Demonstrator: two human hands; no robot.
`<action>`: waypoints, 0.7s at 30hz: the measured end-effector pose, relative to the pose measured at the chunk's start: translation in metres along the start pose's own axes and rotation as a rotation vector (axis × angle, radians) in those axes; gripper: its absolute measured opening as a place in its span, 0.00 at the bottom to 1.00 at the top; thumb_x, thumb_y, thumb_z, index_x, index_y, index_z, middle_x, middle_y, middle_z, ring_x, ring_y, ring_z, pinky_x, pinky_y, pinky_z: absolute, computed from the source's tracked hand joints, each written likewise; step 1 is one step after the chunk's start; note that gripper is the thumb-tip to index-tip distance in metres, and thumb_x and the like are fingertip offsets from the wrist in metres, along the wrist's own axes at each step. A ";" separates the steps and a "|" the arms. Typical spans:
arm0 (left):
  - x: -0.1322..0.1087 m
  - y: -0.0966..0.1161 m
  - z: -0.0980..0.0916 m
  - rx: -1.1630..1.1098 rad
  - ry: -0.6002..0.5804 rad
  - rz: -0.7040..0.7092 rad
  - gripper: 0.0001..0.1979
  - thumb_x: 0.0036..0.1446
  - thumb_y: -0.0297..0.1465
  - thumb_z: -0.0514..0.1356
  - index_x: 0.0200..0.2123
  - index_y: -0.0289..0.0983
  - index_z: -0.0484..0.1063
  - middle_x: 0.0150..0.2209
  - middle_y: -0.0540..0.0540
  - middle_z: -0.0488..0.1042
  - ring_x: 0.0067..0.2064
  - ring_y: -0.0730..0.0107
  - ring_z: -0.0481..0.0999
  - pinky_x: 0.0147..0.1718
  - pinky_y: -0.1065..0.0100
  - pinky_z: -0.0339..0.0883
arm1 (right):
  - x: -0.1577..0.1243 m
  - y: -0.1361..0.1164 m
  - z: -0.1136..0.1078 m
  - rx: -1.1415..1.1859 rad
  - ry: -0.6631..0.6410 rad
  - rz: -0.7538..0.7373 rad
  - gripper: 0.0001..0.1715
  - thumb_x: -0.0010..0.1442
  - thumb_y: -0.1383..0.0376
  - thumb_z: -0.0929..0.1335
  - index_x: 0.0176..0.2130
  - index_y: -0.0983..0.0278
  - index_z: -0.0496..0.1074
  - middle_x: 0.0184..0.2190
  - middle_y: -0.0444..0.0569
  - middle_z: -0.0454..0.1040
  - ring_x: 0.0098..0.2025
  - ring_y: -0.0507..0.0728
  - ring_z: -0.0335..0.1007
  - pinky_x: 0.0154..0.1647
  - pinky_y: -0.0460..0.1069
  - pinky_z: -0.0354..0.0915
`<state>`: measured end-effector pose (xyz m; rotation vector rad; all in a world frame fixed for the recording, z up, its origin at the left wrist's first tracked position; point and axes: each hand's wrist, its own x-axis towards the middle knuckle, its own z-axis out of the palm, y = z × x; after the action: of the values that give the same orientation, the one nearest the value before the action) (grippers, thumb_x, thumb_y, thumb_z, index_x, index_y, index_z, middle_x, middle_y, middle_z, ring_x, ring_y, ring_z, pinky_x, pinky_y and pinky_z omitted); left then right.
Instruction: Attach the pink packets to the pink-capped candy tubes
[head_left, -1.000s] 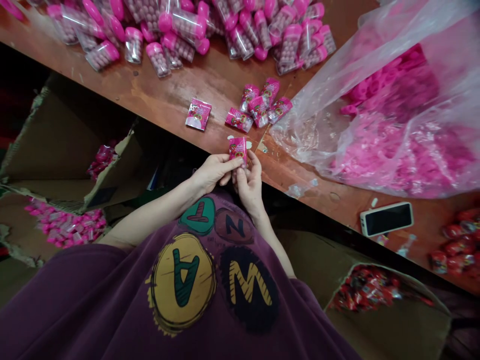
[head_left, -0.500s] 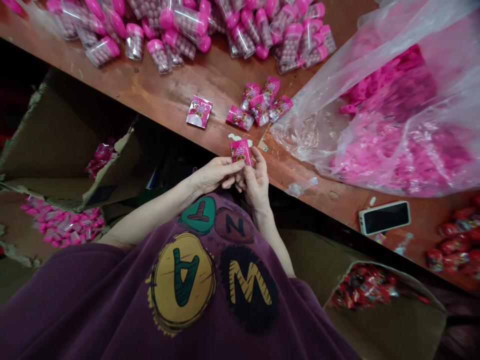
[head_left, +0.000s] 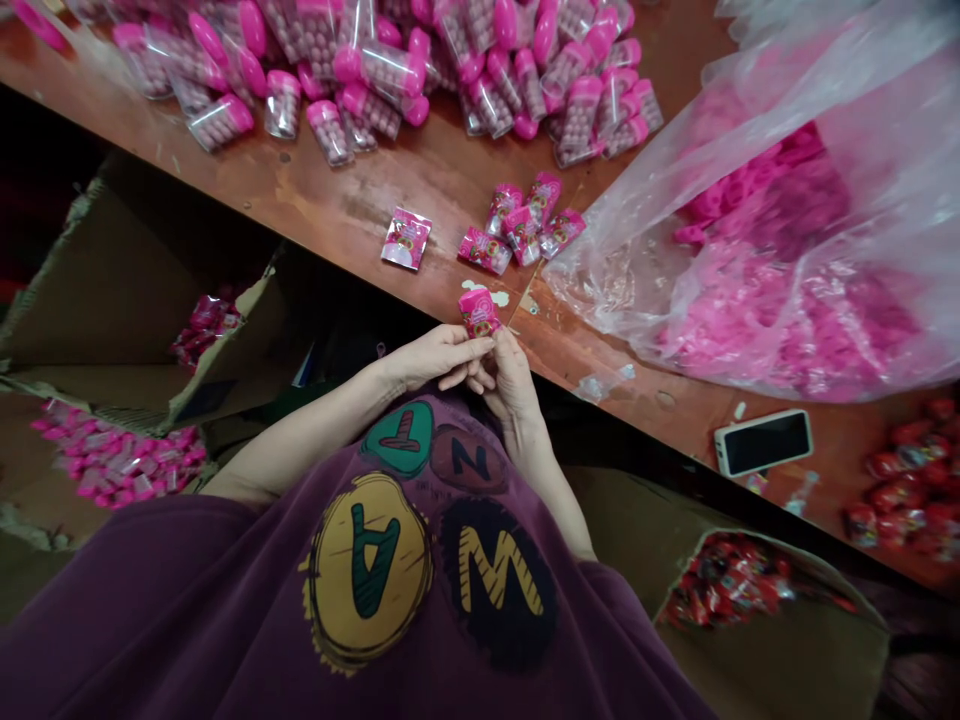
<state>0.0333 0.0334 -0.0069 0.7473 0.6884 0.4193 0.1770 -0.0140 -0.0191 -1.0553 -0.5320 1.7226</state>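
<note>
Between my two hands, at the table's near edge, is a small candy jar with a pink cap and a printed pink sleeve around it. My left hand pinches its lower end from the left, thumb across the front. From the right, my right hand grips the same end with thumb and fingers; the jar's bottom is hidden by them. Just beyond lie several sleeved jars in a loose group. A flat printed pink sleeve, or a stack of them, rests to their left.
Many pink-capped jars of candy balls are heaped at the table's back. A clear plastic bag of pink pieces stands right, near a phone and red packets. Open cardboard boxes flank me below the table.
The sleeved piece in my hands has turned so its pink cap end shows at the top, and my right fingers have come down from its side. The whole view has shifted slightly.
</note>
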 end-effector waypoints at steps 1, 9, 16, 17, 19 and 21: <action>0.001 0.000 0.001 0.011 0.008 0.005 0.26 0.66 0.46 0.66 0.24 0.32 0.69 0.20 0.48 0.73 0.13 0.83 0.64 0.13 0.77 0.52 | 0.001 -0.002 0.002 -0.003 0.012 0.003 0.27 0.61 0.42 0.74 0.43 0.58 0.66 0.19 0.34 0.73 0.12 0.43 0.45 0.13 0.41 0.52; -0.007 0.009 0.005 -0.034 0.349 0.156 0.21 0.64 0.45 0.65 0.47 0.32 0.77 0.31 0.48 0.80 0.16 0.82 0.66 0.17 0.75 0.57 | 0.017 -0.047 0.001 -0.259 0.137 -0.023 0.20 0.64 0.50 0.71 0.48 0.57 0.65 0.20 0.36 0.74 0.12 0.45 0.46 0.12 0.41 0.48; -0.030 0.016 -0.027 0.054 0.663 0.251 0.16 0.65 0.42 0.63 0.43 0.34 0.79 0.38 0.43 0.83 0.17 0.81 0.65 0.18 0.73 0.57 | 0.079 -0.100 0.008 -0.878 0.489 -0.706 0.30 0.69 0.53 0.67 0.64 0.60 0.61 0.27 0.43 0.74 0.23 0.55 0.67 0.28 0.52 0.66; -0.030 0.017 -0.030 0.134 0.700 0.278 0.15 0.67 0.41 0.62 0.44 0.35 0.79 0.37 0.44 0.83 0.19 0.79 0.67 0.20 0.72 0.61 | 0.094 -0.101 0.019 -0.924 0.435 -0.747 0.25 0.70 0.54 0.66 0.62 0.59 0.65 0.28 0.44 0.75 0.25 0.56 0.68 0.31 0.53 0.68; -0.027 0.021 -0.036 0.405 0.776 0.392 0.13 0.69 0.38 0.59 0.45 0.37 0.80 0.38 0.44 0.83 0.28 0.71 0.77 0.31 0.67 0.73 | 0.128 -0.098 0.047 -1.046 0.263 -0.789 0.18 0.71 0.55 0.65 0.55 0.59 0.72 0.34 0.48 0.77 0.30 0.56 0.70 0.37 0.55 0.70; -0.019 0.027 -0.041 0.777 0.851 0.523 0.14 0.72 0.34 0.56 0.48 0.39 0.82 0.46 0.40 0.84 0.44 0.60 0.83 0.48 0.61 0.76 | 0.165 -0.094 0.078 -1.202 0.089 -0.837 0.15 0.71 0.59 0.64 0.50 0.61 0.76 0.39 0.53 0.80 0.37 0.59 0.74 0.46 0.57 0.72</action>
<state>-0.0115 0.0597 -0.0009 1.5239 1.5031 0.9997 0.1417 0.1831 0.0256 -1.3690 -1.7614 0.4999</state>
